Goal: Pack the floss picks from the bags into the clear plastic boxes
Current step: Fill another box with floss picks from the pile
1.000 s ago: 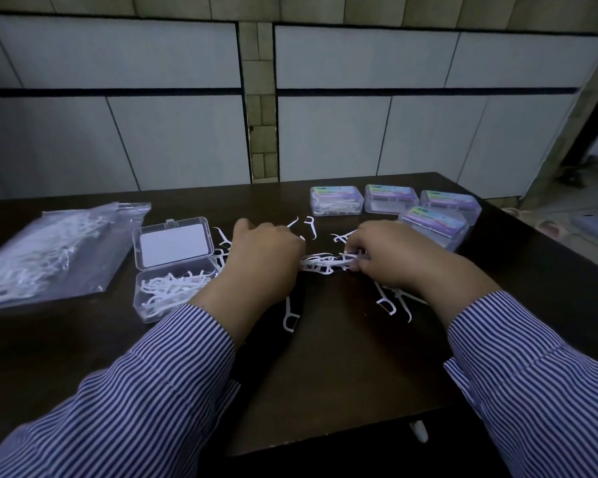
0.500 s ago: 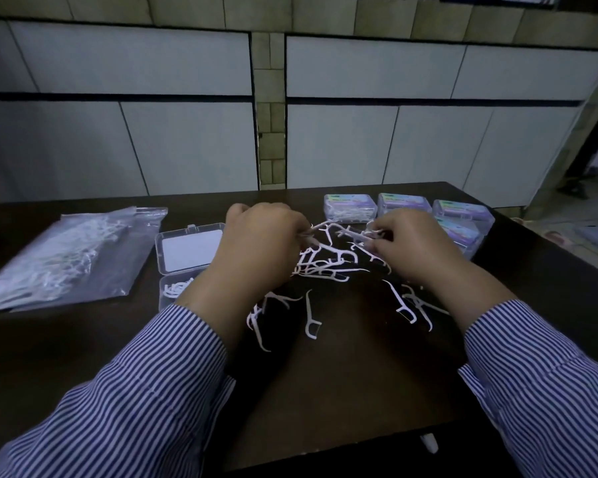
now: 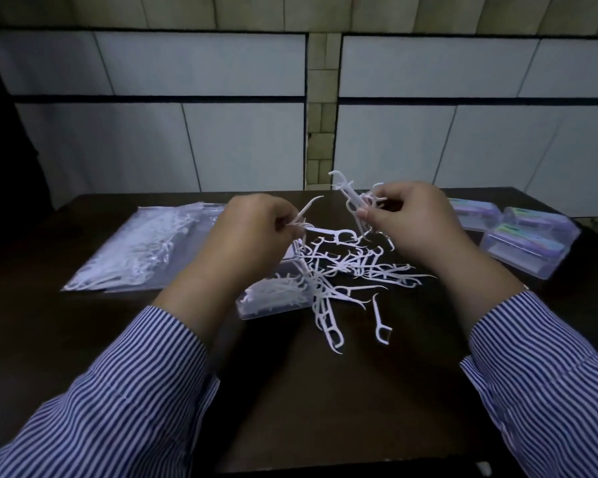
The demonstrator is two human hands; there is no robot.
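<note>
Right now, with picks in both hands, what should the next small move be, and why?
Probably carry the picks that the right hand pinches over to the open box and lay them in. The box sits just below the left hand, partly filled, with loose picks tangled beside it.

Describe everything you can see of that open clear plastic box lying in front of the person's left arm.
The open clear plastic box lies flat on the dark wooden table, a see-through rectangular tray with rounded corners, partly filled with white floss picks. The left hand and wrist hide its far part, so its lid barely shows. The loose pile of white picks spreads from its right edge; the plastic bag lies to its left.
</note>
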